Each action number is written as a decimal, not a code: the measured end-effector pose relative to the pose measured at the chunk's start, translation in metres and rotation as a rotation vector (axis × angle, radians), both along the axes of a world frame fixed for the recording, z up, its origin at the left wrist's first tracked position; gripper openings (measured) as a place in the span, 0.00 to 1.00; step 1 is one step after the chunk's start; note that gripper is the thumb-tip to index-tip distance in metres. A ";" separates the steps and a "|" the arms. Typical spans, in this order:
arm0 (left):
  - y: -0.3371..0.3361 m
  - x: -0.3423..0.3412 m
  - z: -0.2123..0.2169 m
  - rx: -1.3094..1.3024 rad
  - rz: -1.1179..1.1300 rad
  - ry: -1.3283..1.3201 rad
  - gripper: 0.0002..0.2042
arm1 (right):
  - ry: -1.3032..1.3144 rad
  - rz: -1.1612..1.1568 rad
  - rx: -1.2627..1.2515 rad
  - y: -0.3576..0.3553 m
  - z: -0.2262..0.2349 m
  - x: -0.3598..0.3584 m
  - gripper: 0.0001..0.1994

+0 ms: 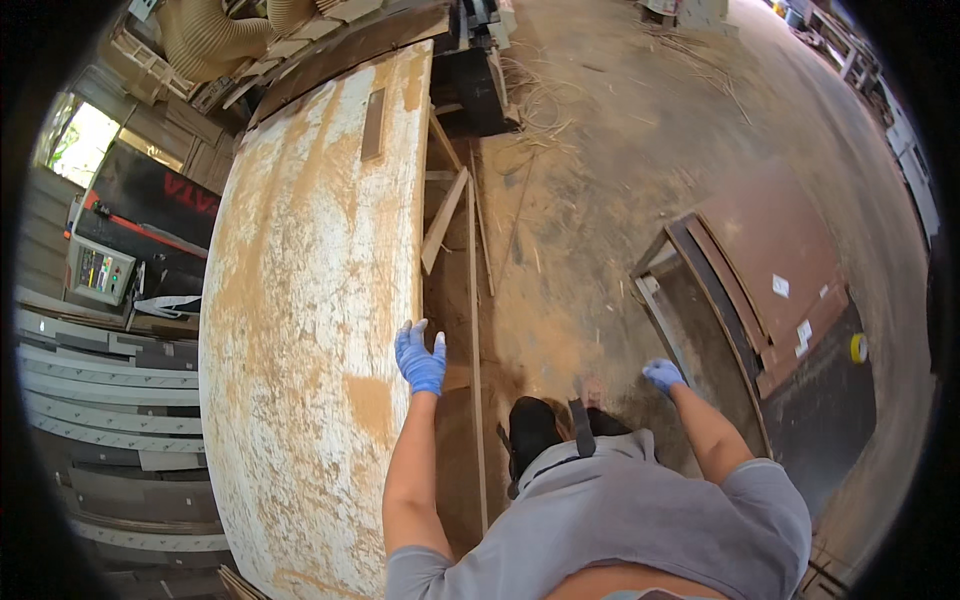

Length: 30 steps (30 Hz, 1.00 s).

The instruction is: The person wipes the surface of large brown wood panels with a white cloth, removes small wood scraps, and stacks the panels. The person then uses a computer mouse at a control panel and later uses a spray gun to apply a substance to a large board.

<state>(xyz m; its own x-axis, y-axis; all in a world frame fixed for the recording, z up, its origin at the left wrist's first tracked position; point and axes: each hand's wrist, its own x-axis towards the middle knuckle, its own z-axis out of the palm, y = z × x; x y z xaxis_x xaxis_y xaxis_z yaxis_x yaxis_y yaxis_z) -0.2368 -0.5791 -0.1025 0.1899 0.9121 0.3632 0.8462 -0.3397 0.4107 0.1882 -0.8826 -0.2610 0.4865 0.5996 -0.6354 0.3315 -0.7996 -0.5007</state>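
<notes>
- Resting flat on the long worn board point(310, 300), the left hand point(420, 358) in its blue glove lies with fingers spread, gripping nothing, right at the board's right edge.
- The board, white paint scuffed down to brown, runs away from the person and fills the left half of the view.
- To the board's right, the right hand point(663, 374), also blue-gloved, hangs loosely curled over the floor; I cannot tell whether it holds anything.
- Just right of the board, thin wooden strips point(473, 300) lie along its edge on the dusty concrete floor point(600, 200); I count about three.
- Further right of the board, a stack of dark reddish panels point(770, 270) lies on the floor.
- Left of the board, one machine control box point(98, 270) stands by a window.
- Count: two gloved hands, one board.
</notes>
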 end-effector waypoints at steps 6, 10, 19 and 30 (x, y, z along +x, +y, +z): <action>0.156 0.030 -0.019 -0.070 -0.051 0.143 0.24 | 0.162 0.055 -0.015 0.192 0.000 -0.008 0.21; 0.268 0.044 -0.024 -0.096 -0.148 0.303 0.29 | 0.062 0.087 0.001 0.256 -0.094 -0.029 0.24; 0.373 0.073 -0.050 -0.123 -0.452 0.203 0.31 | 0.180 0.138 -0.316 0.403 -0.181 -0.083 0.30; 0.407 0.103 -0.088 -0.246 -0.452 0.313 0.37 | 0.102 0.144 -0.449 0.612 -0.462 -0.155 0.33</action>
